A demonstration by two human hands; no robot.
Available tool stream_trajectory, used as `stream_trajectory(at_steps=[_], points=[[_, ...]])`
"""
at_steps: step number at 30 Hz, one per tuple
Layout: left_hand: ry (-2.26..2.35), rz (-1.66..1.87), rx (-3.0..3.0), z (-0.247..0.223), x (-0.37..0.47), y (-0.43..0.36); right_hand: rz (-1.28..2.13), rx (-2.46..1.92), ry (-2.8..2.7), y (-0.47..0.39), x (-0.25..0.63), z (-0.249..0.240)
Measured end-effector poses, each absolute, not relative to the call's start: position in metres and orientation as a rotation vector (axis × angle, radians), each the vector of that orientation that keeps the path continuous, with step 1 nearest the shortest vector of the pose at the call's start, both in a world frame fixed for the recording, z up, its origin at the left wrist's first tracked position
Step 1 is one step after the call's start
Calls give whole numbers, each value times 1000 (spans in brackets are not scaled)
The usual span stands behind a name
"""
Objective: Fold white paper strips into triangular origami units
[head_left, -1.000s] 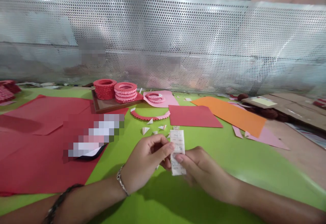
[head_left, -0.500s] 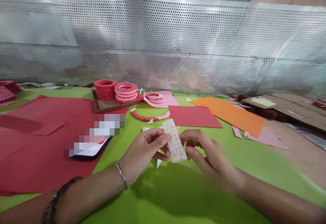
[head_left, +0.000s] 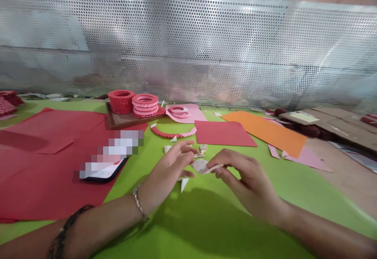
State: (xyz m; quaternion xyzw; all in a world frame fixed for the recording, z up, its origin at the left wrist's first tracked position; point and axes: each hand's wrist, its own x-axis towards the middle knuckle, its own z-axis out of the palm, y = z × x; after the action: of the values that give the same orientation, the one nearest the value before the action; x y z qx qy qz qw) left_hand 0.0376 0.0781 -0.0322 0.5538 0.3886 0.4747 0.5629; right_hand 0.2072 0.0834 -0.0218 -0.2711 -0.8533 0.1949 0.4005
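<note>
A small whitish printed paper strip is pinched at its right end between the thumb and forefinger of my right hand. It looks folded or bent. Just left of the strip, my left hand has its fingers spread, and nothing shows between them. Small folded paper pieces lie around and beyond my left hand, one a white pointed piece below its fingers. Behind them a curved red and pink zigzag strip lies on the green table.
Stacks of red rings and pink rings stand on a brown tray. A phone lies on red paper at left. Beyond are a red sheet, an orange sheet and a perforated metal panel.
The paper strip has gone from upright in my left hand to nearly flat in my right fingers. My left fingers have opened away from it.
</note>
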Motion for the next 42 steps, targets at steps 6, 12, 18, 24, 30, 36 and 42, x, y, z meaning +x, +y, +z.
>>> stream_trajectory(at_steps=[6, 12, 18, 24, 30, 36, 42], points=[[801, 1141, 1818, -31, 32, 75, 829, -748, -2070, 83, 206, -24], [760, 1130, 1790, -34, 35, 75, 1222, -642, -1937, 77, 201, -26], [786, 1072, 1712, -36, 35, 76, 1387, -640, -1814, 75, 198, -28], [886, 1004, 1927, -35, 32, 78, 1335, -659, -1796, 76, 200, -27], [837, 942, 1946, -35, 33, 78, 1245, -685, -1807, 78, 201, -25], [842, 938, 1783, -36, 33, 78, 1207, -723, -1844, 81, 203, -25], [834, 958, 1810, -35, 32, 76, 1119, -756, -1892, 82, 202, -25]])
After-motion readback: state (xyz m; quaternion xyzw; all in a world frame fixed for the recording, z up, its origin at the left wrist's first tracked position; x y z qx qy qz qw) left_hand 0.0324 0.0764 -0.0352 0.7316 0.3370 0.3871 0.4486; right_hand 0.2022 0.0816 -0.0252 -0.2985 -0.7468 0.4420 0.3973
